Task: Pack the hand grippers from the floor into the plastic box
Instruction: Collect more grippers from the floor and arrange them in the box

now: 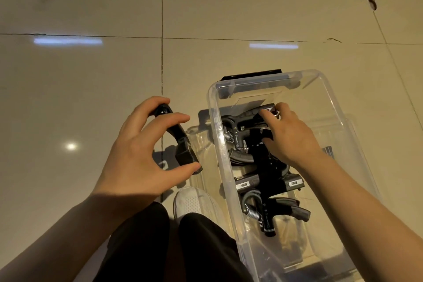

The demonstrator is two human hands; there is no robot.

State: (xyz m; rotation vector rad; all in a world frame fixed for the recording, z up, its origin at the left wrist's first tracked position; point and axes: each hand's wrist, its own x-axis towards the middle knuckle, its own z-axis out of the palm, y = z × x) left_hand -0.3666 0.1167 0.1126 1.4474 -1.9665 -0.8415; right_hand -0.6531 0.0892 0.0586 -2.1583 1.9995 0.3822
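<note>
Right now your left hand (139,144) holds a black hand gripper (180,144) above the tiled floor (80,75), just left of the clear plastic box (214,107); your fingers curl over its upper end and your thumb presses its lower end, so the hand is closed around it. Your right hand (288,135) reaches down inside the box, fingers bent onto the silver-ended handle of another gripper (247,121) lying at the far end of the pile. More black grippers (270,190) lie heaped along the box's bottom, their coil springs and grey handle caps showing through the wall. The box stands on the floor with a black latch on its far rim. Your white shoe (194,204) and dark trouser legs (160,247) sit just left of the box's near end.
</note>
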